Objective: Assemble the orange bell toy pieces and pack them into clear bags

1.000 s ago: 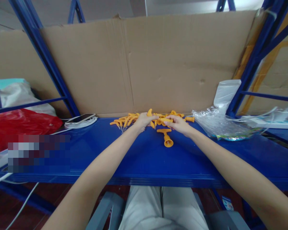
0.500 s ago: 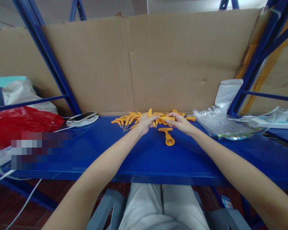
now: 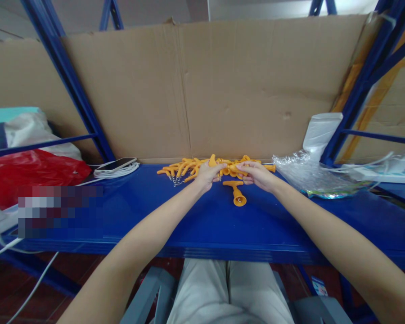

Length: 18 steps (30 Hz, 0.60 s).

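Observation:
My left hand is closed around a yellow corkscrew handle, one end of which sticks up above the fingers. Facing it, my right hand pinches a yellow bell-shaped sleeve, partly covered by the fingers. Whether the two pieces touch is hard to make out. Between and below my hands lies a yellow T-shaped corkscrew, its open bell end toward me with metal inside. A heap of yellow corkscrew handles with metal spirals sits left of my left hand. More bell-shaped sleeves are behind my right hand.
A blue shelf top carries everything, backed by a cardboard sheet. On the left are a phone, a coiled white cable and a red bag. Clear plastic wrap and a power strip lie right.
My right hand's fingers have shifted their grip on the sleeve, stretching out more toward the left hand. My left hand stays nearly still, holding the handle.

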Tool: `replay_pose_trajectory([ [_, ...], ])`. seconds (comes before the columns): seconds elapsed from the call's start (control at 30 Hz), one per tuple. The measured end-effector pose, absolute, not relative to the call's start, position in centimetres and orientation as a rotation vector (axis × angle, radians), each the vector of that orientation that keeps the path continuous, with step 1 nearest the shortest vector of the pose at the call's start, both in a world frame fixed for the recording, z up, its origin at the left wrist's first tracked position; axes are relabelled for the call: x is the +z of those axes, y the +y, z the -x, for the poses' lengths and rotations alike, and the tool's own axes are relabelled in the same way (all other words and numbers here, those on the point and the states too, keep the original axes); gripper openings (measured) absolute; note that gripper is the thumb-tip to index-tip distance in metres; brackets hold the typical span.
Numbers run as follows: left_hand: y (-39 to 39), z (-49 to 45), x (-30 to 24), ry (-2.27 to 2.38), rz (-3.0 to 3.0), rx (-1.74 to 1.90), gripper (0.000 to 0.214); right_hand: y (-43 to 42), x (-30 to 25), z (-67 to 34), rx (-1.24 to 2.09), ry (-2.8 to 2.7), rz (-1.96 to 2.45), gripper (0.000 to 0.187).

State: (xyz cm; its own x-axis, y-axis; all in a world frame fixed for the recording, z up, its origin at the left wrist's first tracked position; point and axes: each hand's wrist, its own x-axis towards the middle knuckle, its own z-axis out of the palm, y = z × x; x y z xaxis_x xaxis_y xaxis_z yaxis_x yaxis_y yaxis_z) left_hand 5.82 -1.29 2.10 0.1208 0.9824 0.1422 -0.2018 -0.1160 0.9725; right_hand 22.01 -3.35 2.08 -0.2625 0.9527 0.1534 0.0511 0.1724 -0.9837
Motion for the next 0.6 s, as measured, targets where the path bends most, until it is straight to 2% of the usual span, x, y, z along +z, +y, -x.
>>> replay_pose_trajectory([
  [0.13,-1.25,-5.8,2.08,0.881,-1.214,1.292,0.031,-3.27,2.06,-22.25,1.213,-1.551,0.993,0.028],
  [0.37,-1.21,-5.7,2.09,0.909,-1.17,1.258,0.034,-2.83,1.67,-22.52,0.819,-1.722,1.034,0.034],
  [0.6,-1.28,-5.72,2.34,0.904,-1.107,1.232,0.032,-2.51,1.65,-22.89,0.577,-1.837,0.995,0.025],
])
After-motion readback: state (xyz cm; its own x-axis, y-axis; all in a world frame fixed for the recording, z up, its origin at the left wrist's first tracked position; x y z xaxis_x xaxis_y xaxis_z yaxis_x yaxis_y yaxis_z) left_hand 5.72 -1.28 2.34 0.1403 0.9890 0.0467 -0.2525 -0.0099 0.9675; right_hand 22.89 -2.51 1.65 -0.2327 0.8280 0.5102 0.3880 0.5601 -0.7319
